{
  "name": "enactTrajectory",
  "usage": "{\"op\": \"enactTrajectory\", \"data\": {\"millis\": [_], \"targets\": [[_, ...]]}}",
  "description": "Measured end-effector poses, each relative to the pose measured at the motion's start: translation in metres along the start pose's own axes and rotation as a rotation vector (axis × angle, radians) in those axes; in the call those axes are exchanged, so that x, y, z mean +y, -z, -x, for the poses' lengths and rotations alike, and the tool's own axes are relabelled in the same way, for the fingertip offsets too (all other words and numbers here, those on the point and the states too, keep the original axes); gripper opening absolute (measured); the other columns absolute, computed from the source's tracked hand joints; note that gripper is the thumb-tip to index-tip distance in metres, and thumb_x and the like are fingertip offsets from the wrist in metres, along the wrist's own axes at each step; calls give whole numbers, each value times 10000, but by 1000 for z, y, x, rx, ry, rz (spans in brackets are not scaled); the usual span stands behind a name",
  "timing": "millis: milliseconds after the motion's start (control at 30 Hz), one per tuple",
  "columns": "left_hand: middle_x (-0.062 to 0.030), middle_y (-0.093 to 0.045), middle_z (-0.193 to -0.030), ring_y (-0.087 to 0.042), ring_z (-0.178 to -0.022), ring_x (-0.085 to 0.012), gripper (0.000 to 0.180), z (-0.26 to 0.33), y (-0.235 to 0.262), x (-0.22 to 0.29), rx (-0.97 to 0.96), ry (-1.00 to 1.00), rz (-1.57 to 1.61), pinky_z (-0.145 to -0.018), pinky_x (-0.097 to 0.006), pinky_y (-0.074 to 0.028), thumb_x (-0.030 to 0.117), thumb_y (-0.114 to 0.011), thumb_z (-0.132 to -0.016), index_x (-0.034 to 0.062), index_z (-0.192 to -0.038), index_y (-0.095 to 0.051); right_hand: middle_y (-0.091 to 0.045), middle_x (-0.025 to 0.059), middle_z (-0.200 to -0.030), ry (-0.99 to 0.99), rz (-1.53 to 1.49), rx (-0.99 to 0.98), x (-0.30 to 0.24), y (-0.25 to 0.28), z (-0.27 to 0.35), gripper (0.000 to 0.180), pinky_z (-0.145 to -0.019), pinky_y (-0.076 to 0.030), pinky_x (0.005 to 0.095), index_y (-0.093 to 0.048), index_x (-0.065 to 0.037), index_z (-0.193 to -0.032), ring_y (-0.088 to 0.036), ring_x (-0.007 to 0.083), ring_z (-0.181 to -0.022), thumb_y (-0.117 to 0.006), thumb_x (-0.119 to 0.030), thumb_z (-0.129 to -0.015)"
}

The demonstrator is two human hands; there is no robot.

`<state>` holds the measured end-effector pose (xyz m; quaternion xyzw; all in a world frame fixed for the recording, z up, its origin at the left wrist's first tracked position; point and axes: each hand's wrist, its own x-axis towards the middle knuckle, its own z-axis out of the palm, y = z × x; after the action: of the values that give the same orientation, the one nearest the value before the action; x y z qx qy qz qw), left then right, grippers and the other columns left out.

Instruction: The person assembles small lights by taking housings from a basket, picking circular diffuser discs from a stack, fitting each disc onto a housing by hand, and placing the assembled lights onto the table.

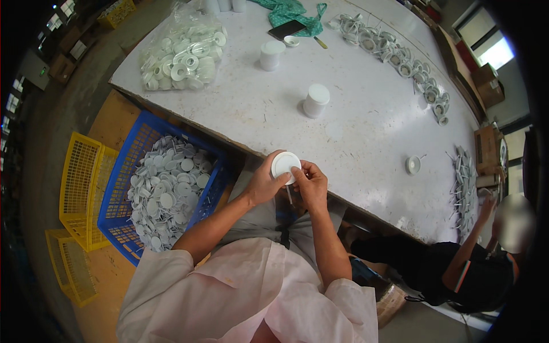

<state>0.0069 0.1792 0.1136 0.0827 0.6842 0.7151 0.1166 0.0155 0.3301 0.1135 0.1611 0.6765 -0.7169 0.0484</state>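
Between my hands, just over the table's near edge, is a white round cap-like part [284, 164] with a raised rim, its flat face turned up. My left hand [263, 183] grips its left side, thumb along the lower rim. At its right side, my right hand [313, 184] presses the thumb on the face with fingers curled beneath. A thin pale stem [289, 195] hangs below the part; whether it is joined to it is hidden. Left of my arms, a blue plastic basket [122, 150] holds many white discs with thin stems [166, 188].
On the white table [251, 108] stand white cylinders [316, 101] and a clear bag of white ring parts [184, 57]. Further off lie a phone [287, 30], green cloth [306, 22] and rows of white parts [406, 68]. Yellow baskets [80, 177] stand left; another person [457, 274] sits right.
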Motion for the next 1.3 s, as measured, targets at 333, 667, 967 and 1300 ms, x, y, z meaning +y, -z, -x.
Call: {"op": "enactTrajectory", "data": {"millis": [333,667,967,1300], "targets": [[-177,-542,-1192,-538,-1091,-226,522,1,1,-8,28,-19,-98,-917,-332,-443,150,-542,-861,7,-1334,-373,-577,-1,-728,-3,-89,-4,1,-6,1,203,-478,-412,180,-560,-18,-954,-508,40,-567,-691,-109,-828],[-174,-571,-1137,-561,-1049,-232,489,2,-1,-22,27,-38,-78,-918,-339,-435,108,-532,-838,19,-1304,-411,-509,-29,-626,-128,-195,-105,20,3,-8,240,-406,-380,191,-461,-114,-800,-462,50,-466,-698,-109,-838],[-104,-622,-1056,-578,-963,-151,376,1,4,-32,136,-50,-12,-849,-285,-463,166,-620,-867,1,-1194,-536,-570,8,-735,-18,-3,-142,16,10,-7,198,-500,-410,196,-536,-49,-860,-506,43,-601,-710,-131,-812],[-93,-595,-1096,-595,-965,-206,349,98,224,-115,760,270,239,-720,-365,-499,240,-487,-933,60,-1231,-509,-559,191,-1141,742,1104,1068,0,261,-111,602,-989,-334,468,-532,-3,-1159,-471,359,-1147,-818,-208,-670]]}}
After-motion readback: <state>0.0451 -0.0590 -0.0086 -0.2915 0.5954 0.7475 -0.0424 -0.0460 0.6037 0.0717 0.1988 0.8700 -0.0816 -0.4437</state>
